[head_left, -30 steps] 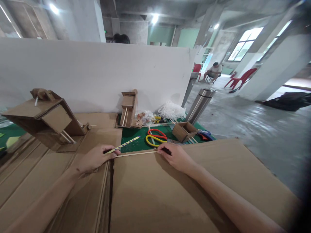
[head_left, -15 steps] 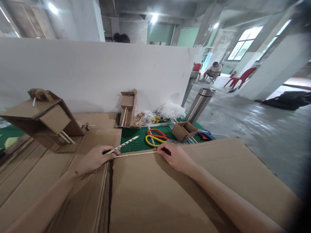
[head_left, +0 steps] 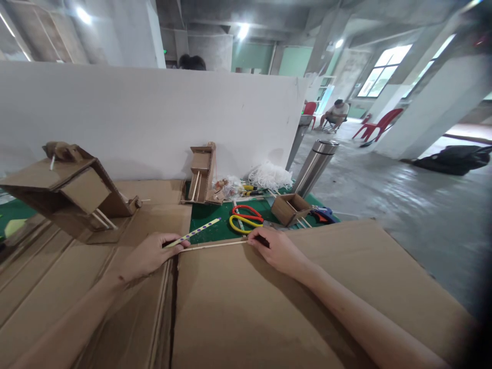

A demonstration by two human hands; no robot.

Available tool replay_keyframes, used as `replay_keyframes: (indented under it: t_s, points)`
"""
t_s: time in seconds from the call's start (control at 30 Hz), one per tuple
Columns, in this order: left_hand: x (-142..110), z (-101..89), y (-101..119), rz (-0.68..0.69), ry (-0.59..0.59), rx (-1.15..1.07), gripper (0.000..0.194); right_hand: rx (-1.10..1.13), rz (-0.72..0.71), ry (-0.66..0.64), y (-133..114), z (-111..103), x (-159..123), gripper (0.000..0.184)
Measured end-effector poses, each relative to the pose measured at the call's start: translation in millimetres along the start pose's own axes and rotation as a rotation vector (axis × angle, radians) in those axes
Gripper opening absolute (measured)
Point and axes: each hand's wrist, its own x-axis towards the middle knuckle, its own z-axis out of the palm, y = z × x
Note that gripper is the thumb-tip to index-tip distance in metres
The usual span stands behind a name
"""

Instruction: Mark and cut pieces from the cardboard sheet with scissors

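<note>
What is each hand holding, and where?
Left hand: dotted pencil, near its lower end, also touching the left end of the thin stick. Right hand: the stick's right end.

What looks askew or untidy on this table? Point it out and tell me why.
The white strands by the white partition lie in a loose tangle, and the small open-topped cardboard box sits at an angle, sticks poking out past it. The thin pale stick between the left hand and right hand looks straight.

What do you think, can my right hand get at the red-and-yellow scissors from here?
Probably yes: the scissors lie just beyond your right hand with nothing standing between, though that hand seems to pinch the thin stick and may need to release it first.
</note>
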Motion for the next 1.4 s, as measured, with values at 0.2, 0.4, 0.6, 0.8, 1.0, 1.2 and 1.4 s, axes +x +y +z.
replay_keyframes:
  t_s: [0.2,0.4,0.6,0.8,1.0,1.2,1.4]
  points:
    - [-2,1.9,3,-0.020,-0.005,0.018,0.040,0.005,-0.008,0.003,1,0,0,0.011]
    - [-3,1.7,2,-0.011,0.006,-0.016,0.041,0.001,-0.040,0.010,1,1,-1,0.012]
    - [-6,0.5,7,-0.023,-0.001,-0.026,0.042,-0.003,-0.042,0.007,1,2,-1,0.013]
    - [-7,1.2,7,-0.021,0.002,-0.002,0.044,-0.009,-0.023,0.002,0,1,0,0.014]
    - [-7,0.4,9,-0.009,0.018,-0.010,0.044,-0.007,-0.026,-0.006,0,0,1,0.013]
    - [-5,-1.6,18,-0.008,0.107,0.008,0.042,-0.004,-0.028,-0.002,-1,0,0,0.012]
    - [-1,10.3,51,0.034,0.184,0.234,0.030,-0.007,-0.037,-0.009,2,0,0,0.013]
